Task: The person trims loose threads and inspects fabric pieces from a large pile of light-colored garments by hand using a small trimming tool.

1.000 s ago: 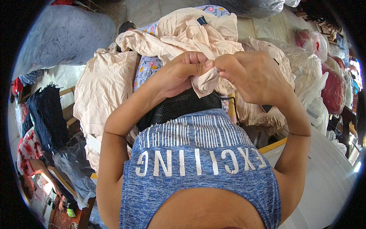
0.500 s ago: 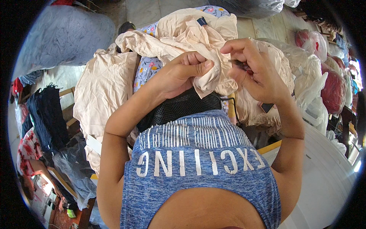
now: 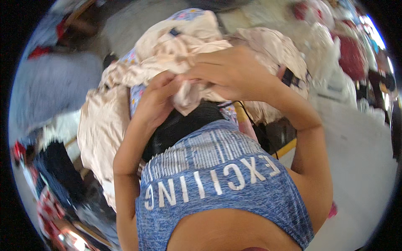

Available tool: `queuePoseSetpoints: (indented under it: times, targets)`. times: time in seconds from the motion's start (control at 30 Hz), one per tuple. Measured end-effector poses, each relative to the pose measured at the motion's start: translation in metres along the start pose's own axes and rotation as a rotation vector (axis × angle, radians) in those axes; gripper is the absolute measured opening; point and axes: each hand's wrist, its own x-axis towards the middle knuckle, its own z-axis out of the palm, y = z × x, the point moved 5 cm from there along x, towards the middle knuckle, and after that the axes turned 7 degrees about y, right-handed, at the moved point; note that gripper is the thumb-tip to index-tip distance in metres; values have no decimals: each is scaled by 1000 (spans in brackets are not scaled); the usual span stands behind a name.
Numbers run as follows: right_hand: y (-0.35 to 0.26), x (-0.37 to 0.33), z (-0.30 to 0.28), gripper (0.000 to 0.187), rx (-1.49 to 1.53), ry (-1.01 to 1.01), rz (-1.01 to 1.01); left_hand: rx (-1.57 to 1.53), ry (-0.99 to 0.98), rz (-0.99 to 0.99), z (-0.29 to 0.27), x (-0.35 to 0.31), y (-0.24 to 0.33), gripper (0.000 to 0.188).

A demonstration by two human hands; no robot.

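Note:
A cream garment (image 3: 186, 99) lies bunched over my lap, and one corner of it hangs from my left hand (image 3: 158, 96). My left fingers are closed on that corner, thumb on top. Against the same cloth, right beside the left thumb, is my right hand (image 3: 234, 71), back up and fingers curled together. Whatever it grips is hidden beneath it, and motion blurs the fingertips. A dark label (image 3: 174, 32) shows on the far part of the garment. Under the cloth are a blue flowered fabric (image 3: 137, 95) and a black mesh piece (image 3: 184, 127).
Cream cloth piles stand at left (image 3: 106, 138) and right (image 3: 274, 48). A large wrapped blue bundle (image 3: 58, 88) sits far left. Clear plastic bags (image 3: 322, 54) and a red bundle (image 3: 351, 56) are far right. Dark cloth (image 3: 58, 167) hangs at left.
My right hand has moved left from beside the cloth onto the held corner; the small dark thing seen in it before is now hidden. The whole view has shifted and tilted.

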Motion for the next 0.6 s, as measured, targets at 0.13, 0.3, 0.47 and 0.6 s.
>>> queuePoseSetpoints:
  times: [0.13, 0.3, 0.47, 0.6]
  targets:
    - [4, -11, 5, 15, 42, 141, 39, -45, -24, 19, 12, -2, 2, 19]
    - [-4, -20, 3, 13, -37, 234, -2, -27, -32, -21, 8, 5, -5, 20]
    - [-8, -21, 10, 12, -172, 213, -18, -30, -35, -9, 10, -1, -3, 22]
    - [-7, -23, 17, 13, -230, 251, -16, -29, -20, 27, 9, 0, -2, 22]
